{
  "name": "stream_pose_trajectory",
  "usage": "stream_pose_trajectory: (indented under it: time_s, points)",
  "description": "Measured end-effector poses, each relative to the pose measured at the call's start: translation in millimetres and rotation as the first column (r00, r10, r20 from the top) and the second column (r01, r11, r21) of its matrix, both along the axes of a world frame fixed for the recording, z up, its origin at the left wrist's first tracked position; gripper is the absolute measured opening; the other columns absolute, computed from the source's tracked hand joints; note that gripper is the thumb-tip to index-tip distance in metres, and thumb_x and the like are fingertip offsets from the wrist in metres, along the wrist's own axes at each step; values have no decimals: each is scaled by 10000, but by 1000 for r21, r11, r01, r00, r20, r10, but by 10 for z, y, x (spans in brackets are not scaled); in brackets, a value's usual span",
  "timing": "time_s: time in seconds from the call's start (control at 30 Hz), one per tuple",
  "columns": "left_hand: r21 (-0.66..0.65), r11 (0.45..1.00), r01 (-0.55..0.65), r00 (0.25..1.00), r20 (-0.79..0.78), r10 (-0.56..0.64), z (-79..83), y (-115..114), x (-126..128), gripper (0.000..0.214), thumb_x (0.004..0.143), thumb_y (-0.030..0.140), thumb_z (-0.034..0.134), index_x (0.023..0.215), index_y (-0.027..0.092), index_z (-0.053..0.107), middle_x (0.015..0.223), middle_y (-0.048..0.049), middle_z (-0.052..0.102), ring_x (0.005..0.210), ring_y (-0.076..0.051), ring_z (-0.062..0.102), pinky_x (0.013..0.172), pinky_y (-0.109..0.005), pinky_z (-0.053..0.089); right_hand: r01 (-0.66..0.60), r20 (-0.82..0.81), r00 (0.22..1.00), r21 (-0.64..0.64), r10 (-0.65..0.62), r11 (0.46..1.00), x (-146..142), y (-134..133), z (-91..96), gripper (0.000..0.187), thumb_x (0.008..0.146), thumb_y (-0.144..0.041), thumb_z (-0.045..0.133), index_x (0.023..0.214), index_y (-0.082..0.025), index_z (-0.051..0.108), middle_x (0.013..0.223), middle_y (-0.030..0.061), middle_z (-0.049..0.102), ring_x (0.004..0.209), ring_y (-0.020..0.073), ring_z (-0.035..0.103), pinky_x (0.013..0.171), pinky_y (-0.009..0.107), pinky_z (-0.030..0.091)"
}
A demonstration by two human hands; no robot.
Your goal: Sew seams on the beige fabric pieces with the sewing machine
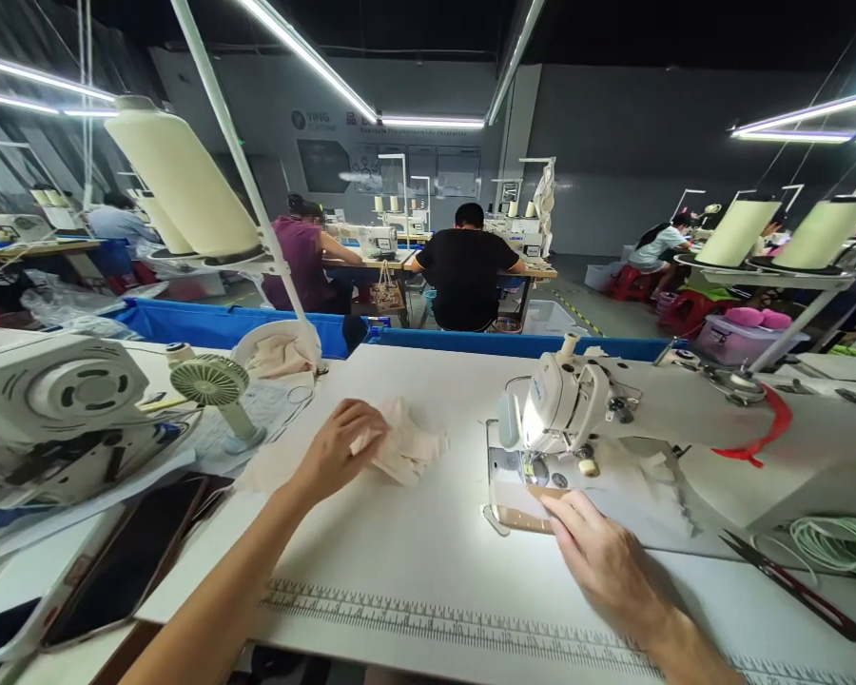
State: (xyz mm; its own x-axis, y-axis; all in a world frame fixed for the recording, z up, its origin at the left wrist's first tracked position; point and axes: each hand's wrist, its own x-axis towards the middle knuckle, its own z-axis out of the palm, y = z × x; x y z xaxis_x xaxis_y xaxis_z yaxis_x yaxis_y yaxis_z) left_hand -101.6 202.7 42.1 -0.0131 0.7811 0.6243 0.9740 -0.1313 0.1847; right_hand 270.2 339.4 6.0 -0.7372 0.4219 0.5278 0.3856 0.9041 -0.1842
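Observation:
My left hand (339,447) is closed around a small stack of pale beige fabric pieces (403,447) lying on the white sewing table (428,561). Fingers of my right hand (599,561) lie flat on a tan fabric piece (524,518) just in front of the needle plate. The white sewing machine (563,409) stands right behind that piece, its lamp lighting the plate.
A small green fan (210,385), a phone (125,561) and a machine part (57,409) sit at left. Thread snips (791,585), a green cord coil (842,542) and a red strip (763,438) lie at right. Other people sew at benches beyond a blue bin (228,323).

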Motion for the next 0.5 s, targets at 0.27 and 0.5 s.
stream_pose_trajectory:
  time_s: [0.27,0.5]
  points:
    - [-288,956,50,954,-271,-131,85,39,57,148,875,223,634,1021,237,641,1019,-34,680,1113,-245,564,1206,-483,286,-2,52,999,-157,10,988,-20,77,0,321,999,-187,379,1143,-250,659,970,86,686,755,200,684,650,329,567]
    - [-353,934,57,961,-235,-148,68,102,120,95,890,174,575,876,257,620,887,5,664,1024,-205,589,1236,-445,217,-11,78,997,-138,22,990,14,46,13,315,1010,-212,346,1095,-205,649,933,71,646,714,185,653,632,330,537]
